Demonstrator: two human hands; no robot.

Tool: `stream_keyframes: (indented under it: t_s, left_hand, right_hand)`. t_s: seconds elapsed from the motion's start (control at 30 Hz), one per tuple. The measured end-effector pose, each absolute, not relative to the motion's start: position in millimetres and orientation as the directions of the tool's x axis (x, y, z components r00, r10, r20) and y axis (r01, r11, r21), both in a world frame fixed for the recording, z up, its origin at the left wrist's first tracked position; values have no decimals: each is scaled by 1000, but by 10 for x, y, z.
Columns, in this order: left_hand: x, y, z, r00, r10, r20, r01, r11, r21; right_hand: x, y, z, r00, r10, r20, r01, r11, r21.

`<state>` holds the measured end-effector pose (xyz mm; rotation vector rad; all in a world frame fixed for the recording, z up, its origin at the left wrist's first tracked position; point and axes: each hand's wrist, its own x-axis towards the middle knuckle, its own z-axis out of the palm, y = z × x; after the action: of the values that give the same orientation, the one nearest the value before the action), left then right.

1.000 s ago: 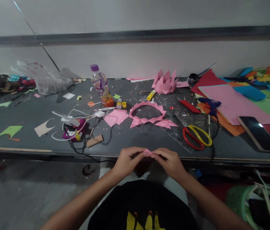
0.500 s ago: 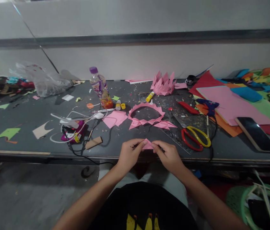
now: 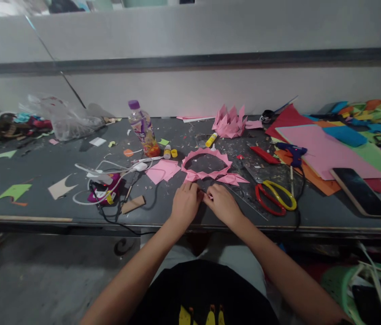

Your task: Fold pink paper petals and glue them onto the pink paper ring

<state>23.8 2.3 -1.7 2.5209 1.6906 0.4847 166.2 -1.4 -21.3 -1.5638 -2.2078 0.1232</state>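
Note:
Side by side above the table's front edge, both hands work a small piece of pink paper (image 3: 210, 197). It is mostly hidden under the fingers. My left hand (image 3: 185, 203) is closed on its left side, and my right hand (image 3: 223, 203) pinches its right side. Just beyond the fingertips lies a ring of folded pink paper points (image 3: 228, 168), with loose folded pieces (image 3: 233, 179) at its right. A stack of pink paper squares (image 3: 163, 170) lies left of the ring. Behind it stands a pink paper lotus-like form (image 3: 230, 123).
Scissors (image 3: 274, 196), a red cutter (image 3: 264, 155), a blue glue gun (image 3: 293, 152) and a phone (image 3: 361, 192) lie at right near coloured sheets (image 3: 332, 149). At left are a bottle (image 3: 144, 129), a purple power strip with cables (image 3: 105, 189) and a cardboard piece (image 3: 133, 204).
Both hands have moved forward and down to the table with the pink paper, closer to the ring. The fingers now cover most of the paper. The view has tilted up slightly.

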Motion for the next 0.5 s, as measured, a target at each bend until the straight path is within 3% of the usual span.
stream_keyframes:
  t_s: [0.2,0.5]
  left_hand:
    - [57,62,-55,695,694,188,677,-720,153]
    - [-110,-193,30,760,646,68,644,-763,52]
  right_hand:
    - [1701,-35,-245,-277,898,343,870,386,-306]
    - [1692,-255,-239,-476,823,310,837,533,-129]
